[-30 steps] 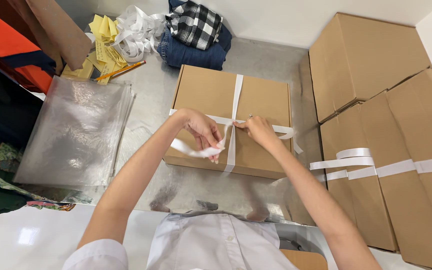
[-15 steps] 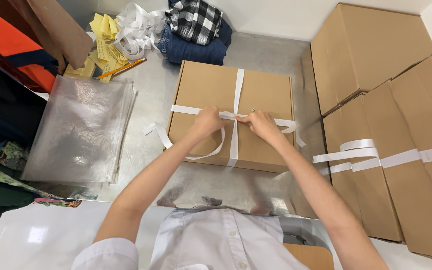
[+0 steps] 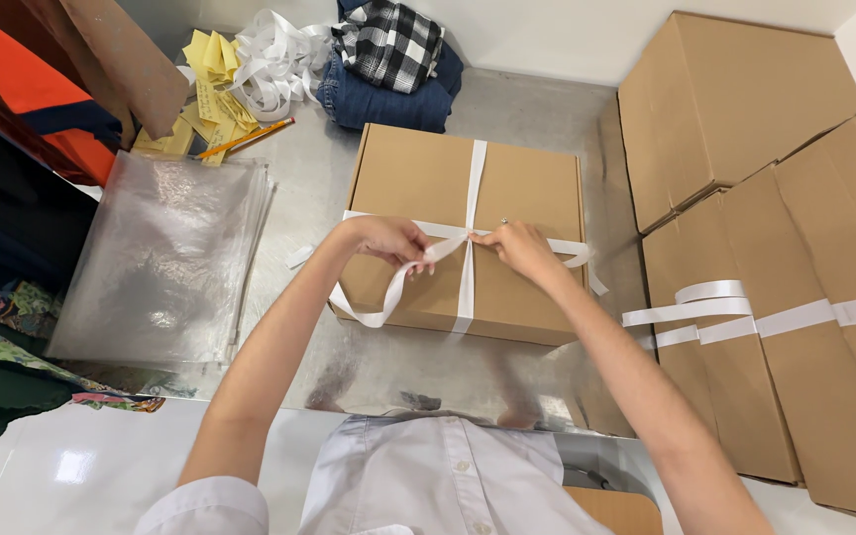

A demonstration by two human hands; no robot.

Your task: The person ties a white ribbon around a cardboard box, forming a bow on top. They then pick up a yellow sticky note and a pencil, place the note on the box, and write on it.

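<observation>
A flat brown cardboard box (image 3: 468, 233) lies on a shiny metal table (image 3: 388, 367), and everything else sits around it. A white ribbon-like tape (image 3: 469, 198) runs lengthwise over the lid and a second band crosses it, the two meeting just short of the box's near edge.

The left hand (image 3: 388, 241) rests on top of the box, to the left of that crossing. Its fingers are curled closed, pinching the white tape; from the grip a loose loop of tape (image 3: 374, 307) hangs down over the box's near-left corner and touches the table. The right hand (image 3: 519, 246) lies on the lid just right of the crossing, thumb and forefinger pressed together on the tape where the bands meet, the other fingers bent. A short free end (image 3: 587, 263) trails off toward the box's right edge. The two hands are close together, the crossing point between them.

Left of the box lies a stack of clear plastic bags (image 3: 160, 263). Beyond the box's far edge are folded blue jeans (image 3: 383, 104) with a black-and-white checked cloth (image 3: 393, 40) on top, and to their left a tangle of white tape scraps (image 3: 274, 64), yellow paper slips (image 3: 210, 74) and an orange pencil (image 3: 245, 139). Right of the box, several larger brown cartons (image 3: 745, 119) stand close together, some banded with white tape.
</observation>
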